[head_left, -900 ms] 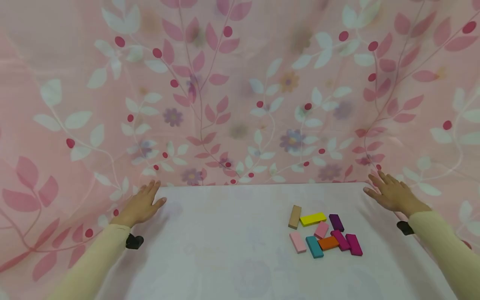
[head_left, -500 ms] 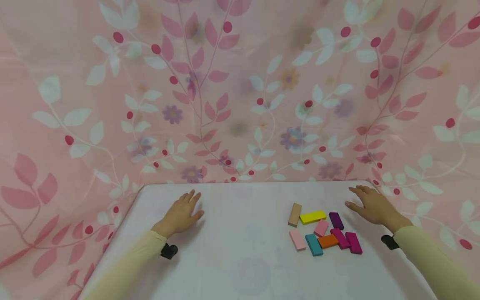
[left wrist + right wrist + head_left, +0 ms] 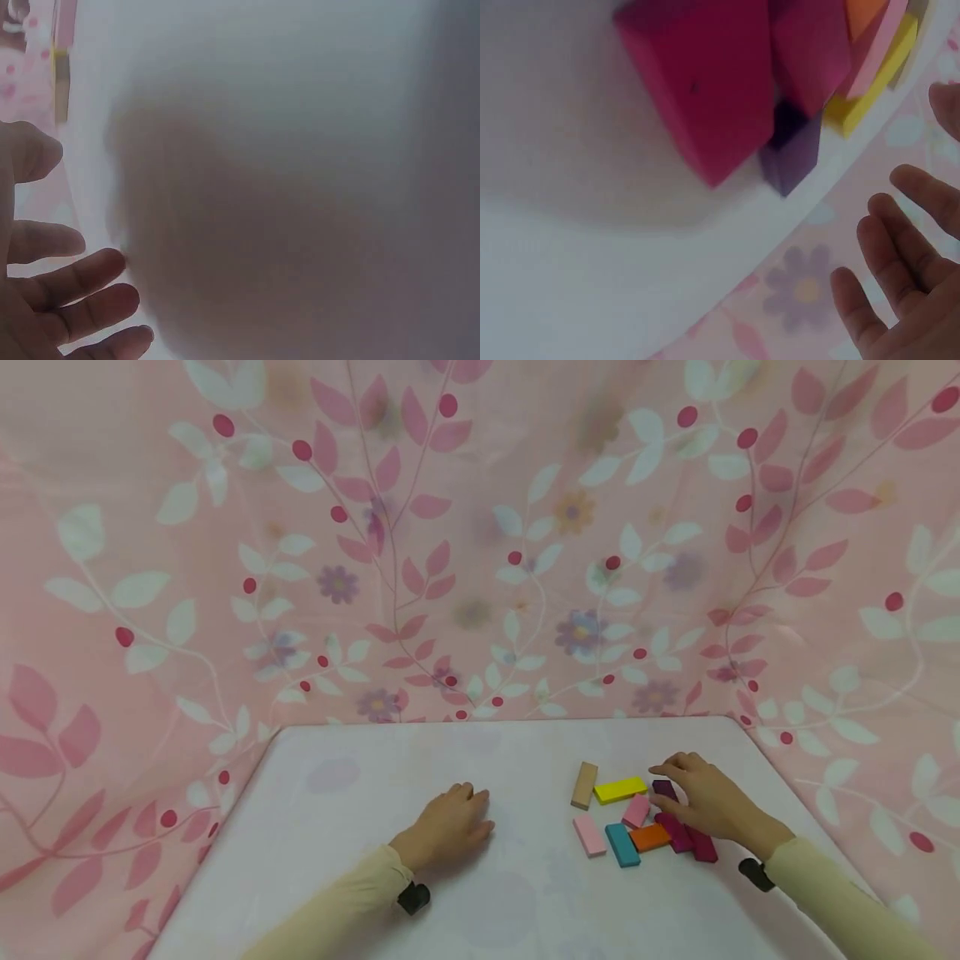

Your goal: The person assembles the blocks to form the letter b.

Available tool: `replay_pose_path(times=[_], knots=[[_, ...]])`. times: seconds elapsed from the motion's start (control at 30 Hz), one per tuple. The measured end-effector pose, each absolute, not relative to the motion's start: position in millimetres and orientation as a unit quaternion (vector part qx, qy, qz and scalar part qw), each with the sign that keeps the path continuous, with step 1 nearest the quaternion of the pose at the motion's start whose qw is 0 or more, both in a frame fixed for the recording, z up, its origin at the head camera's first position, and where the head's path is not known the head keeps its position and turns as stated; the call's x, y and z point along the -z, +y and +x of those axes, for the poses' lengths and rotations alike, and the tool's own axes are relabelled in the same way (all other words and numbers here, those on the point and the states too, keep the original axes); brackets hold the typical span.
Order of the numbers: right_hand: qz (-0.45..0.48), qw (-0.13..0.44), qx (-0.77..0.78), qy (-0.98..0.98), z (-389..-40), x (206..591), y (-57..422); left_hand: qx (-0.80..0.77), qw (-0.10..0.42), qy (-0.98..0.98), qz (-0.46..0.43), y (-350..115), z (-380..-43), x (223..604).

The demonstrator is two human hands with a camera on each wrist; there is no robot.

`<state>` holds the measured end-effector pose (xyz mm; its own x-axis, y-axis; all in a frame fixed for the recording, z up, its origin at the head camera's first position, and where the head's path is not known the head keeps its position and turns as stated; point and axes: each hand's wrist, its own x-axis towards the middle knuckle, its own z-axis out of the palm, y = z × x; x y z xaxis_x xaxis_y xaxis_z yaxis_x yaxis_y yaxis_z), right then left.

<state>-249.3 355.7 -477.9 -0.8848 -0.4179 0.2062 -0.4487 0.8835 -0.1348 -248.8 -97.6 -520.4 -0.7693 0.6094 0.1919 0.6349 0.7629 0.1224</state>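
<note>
"Blocks (image 3: 636,811) where?"
"Lying flat on the right side of the desk (image 3: 300,827): an orange block (image 3: 649,837) between a teal block (image 3: 622,845) and a magenta one, a yellow block (image 3: 621,790) farther back beside a tan block (image 3: 584,785)."
"And the hands?"
"Right hand (image 3: 708,793) above the cluster, fingers loosely extended, gripping nothing. Left hand (image 3: 447,827) left of the blocks, fingers relaxed, likewise holding nothing; whether it touches the desk, I can't tell."
"Behind?"
"Pink floral cloth (image 3: 480,527)."
</note>
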Motion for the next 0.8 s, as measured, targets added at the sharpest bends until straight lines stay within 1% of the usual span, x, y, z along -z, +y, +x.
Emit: replay_pose_path(times=[0.13, 0.3, 0.53, 0.8], knots=[[0.257, 0.086, -0.091, -0.958, -240, 479, 344, 0.110, 0.041, -0.930, -0.349, -70, -240, 519], [0.280, 0.077, -0.113, -0.950, -231, 480, 332, 0.132, 0.010, -0.934, -0.333, -38, -236, 519], [0.287, 0.013, -0.143, -0.947, -220, 485, 321, 0.153, -0.007, -0.932, -0.329, -2, -232, 522], [0.293, -0.017, -0.129, -0.947, -214, 490, 316, 0.233, -0.037, -0.924, -0.302, 23, -226, 526]])
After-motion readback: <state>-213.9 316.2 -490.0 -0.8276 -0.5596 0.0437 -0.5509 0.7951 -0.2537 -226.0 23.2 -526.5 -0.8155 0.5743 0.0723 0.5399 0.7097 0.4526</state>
